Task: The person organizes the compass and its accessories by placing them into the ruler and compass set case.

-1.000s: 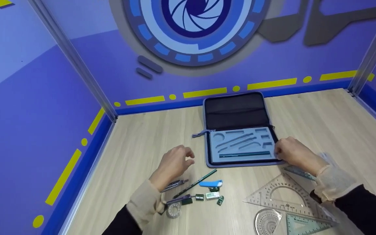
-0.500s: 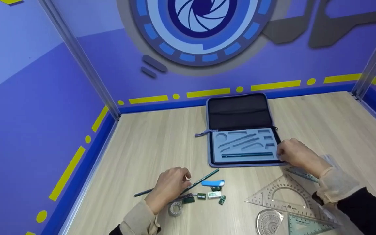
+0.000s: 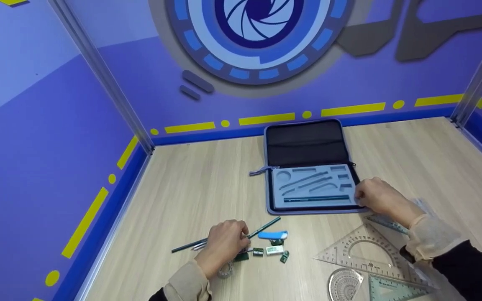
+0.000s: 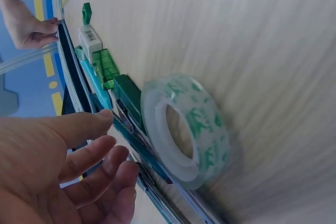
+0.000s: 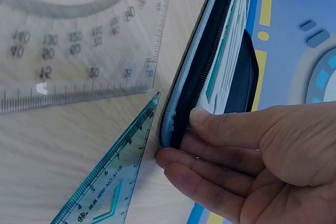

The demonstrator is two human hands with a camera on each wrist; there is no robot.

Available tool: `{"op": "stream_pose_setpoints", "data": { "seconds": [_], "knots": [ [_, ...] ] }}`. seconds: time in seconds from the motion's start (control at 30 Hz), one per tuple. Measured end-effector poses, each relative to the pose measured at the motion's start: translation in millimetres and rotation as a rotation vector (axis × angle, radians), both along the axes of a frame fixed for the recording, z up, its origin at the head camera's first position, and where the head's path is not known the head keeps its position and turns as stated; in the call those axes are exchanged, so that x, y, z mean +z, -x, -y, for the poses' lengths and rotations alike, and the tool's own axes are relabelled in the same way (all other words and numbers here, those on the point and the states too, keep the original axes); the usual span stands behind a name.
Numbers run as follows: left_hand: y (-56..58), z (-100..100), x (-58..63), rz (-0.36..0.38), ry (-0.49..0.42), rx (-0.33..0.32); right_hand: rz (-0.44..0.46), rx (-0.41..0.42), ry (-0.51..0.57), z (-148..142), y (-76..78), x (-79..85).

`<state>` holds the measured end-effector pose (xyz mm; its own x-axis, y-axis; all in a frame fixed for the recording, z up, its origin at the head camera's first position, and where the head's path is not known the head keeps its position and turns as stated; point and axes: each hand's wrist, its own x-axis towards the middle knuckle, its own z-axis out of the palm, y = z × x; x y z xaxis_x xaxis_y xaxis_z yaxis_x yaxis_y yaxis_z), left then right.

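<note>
My left hand [image 3: 226, 239] is low over a small pile of stationery, its fingers loosely bent with a gap to the thumb in the left wrist view. Just beyond those fingertips lie green pencils [image 3: 267, 225] and slim metal tools, partly hidden by the hand. A tape roll [image 4: 184, 129] stands beside them. With thumb and fingers, my right hand [image 3: 378, 195] pinches the near right corner of an opened zip case [image 3: 269, 205]. Its grey-blue foam insert [image 3: 299, 184] has shaped slots, and dark green pencils [image 3: 316, 198] fill the front one.
Right of the pile are a blue cutter-like piece [image 3: 272, 235], a white eraser [image 3: 274, 250] and a green sharpener [image 3: 257, 252]. A large clear set square [image 3: 341, 246], a round protractor [image 3: 343, 284] and a greenish set square [image 3: 391, 288] lie front right. Printed walls enclose the table.
My left hand has come down from left of the case to the stationery pile, then shifted slightly right. The right hand has kept its grip on the case corner.
</note>
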<state>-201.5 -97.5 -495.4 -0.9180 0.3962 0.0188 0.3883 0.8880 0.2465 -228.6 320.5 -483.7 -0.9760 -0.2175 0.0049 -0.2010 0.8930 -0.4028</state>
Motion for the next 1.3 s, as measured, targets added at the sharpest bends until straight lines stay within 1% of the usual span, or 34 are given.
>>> {"op": "stream_pose_setpoints", "data": {
  "seconds": [0.13, 0.33, 0.5, 0.67, 0.9, 1.07, 1.17, 1.3],
  "knots": [
    [-0.1, -0.3, -1.4, -0.004, 0.0, -0.004, -0.007, 0.005, -0.004, -0.6, -0.4, 0.1],
    [0.3, -1.3, -3.6, 0.005, -0.005, -0.015, -0.05, 0.027, -0.007, -1.1, -2.0, -0.4],
    [1.6, -2.2, -6.7, 0.027, 0.004, 0.0, -0.037, 0.02, -0.006, 0.1, -3.1, -0.4],
    [2.8, -4.0, -8.5, 0.018, 0.02, 0.013, -0.032, 0.021, -0.004, -0.5, -3.0, 0.2],
    [3.3, -5.1, -7.1, 0.005, 0.032, 0.017, -0.061, 0.033, 0.002, -0.7, -2.8, -0.2],
    [2.7, -5.8, -5.5, -0.001, 0.042, 0.015, -0.061, 0.028, 0.005, -0.8, -2.9, 0.6],
    [1.8, -5.0, -3.4, -0.029, 0.042, 0.0, -0.062, 0.03, -0.002, -1.0, -3.0, 0.1],
    [0.7, -4.3, 2.4, -0.06, 0.041, -0.009, -0.06, 0.028, -0.014, -0.3, -2.6, -1.2]
  ]
}}
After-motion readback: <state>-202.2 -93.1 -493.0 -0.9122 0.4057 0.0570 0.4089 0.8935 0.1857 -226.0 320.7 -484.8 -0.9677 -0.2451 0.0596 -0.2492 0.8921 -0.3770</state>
